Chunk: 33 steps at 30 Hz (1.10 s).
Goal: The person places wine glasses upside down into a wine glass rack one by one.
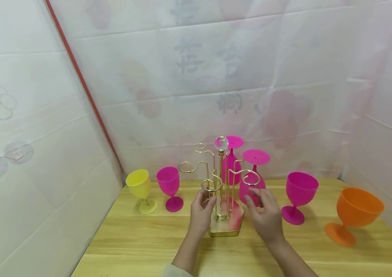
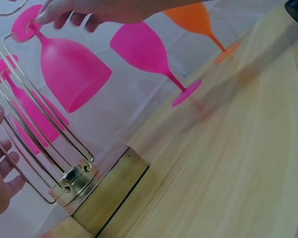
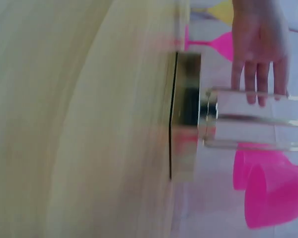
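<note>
Yellow goblet [image 1: 138, 184] is standing upright at the far left of the worktop [image 1: 140, 246]; a small pink goblet [image 1: 168, 181] is standing just right of it, both well apart from the fingers.

Left hand [image 1: 202, 215] is hovering at the left front of the gold wire rack [image 1: 221, 192]. Fingers are reaching toward its uprights, nearly straight in the right wrist view, thumb apart; contact with the wire: cannot tell.

Rack is standing between the two hands, base flat on the worktop, its long axis running vertically up to a clear ball [image 1: 221, 143]. Left fingers are lying nearer its uprights.

Behind the post, slightly right, a rear hanging goblet [image 1: 236, 168] is hanging mouth down. Right of it and closer in, a front hanging goblet [image 2: 72, 69] is also hanging inverted, its axis running parallel to the uprights. Key relation, as judged: this goblet is lying directly beyond the right hand [image 1: 268, 217], the nearer of the two. Right fingers are curving below a right-front hook [image 1: 252, 184], thumb and forefinger apart, seemingly gripping nothing; touch unclear.

Farther right, an upright magenta goblet [image 1: 301, 188] is standing; beyond it, an orange goblet [image 1: 358, 207].
</note>
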Each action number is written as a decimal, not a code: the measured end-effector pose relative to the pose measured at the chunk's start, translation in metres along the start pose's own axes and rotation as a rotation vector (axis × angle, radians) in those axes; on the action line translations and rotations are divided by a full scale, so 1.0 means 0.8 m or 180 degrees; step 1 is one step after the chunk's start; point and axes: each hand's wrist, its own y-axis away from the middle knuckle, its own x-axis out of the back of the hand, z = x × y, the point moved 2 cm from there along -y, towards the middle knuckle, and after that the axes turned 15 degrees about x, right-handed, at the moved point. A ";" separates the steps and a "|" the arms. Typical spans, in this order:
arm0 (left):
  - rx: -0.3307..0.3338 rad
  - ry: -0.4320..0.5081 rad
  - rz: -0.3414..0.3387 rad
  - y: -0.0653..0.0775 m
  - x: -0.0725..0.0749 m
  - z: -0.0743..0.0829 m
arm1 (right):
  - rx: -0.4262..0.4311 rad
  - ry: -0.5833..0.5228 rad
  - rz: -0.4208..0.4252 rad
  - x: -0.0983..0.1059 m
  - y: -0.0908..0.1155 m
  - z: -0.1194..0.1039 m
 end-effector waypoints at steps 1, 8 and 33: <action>-0.0005 0.0000 0.0016 0.000 0.000 0.000 | 0.0022 -0.0058 -0.0038 -0.006 0.001 -0.004; -0.0057 0.0009 0.0078 0.003 -0.005 -0.005 | -0.0234 -0.0104 -0.0225 -0.038 0.010 -0.012; -0.0052 -0.0017 0.0123 -0.002 -0.004 -0.008 | -0.1248 -0.0340 -0.0372 -0.071 0.012 -0.014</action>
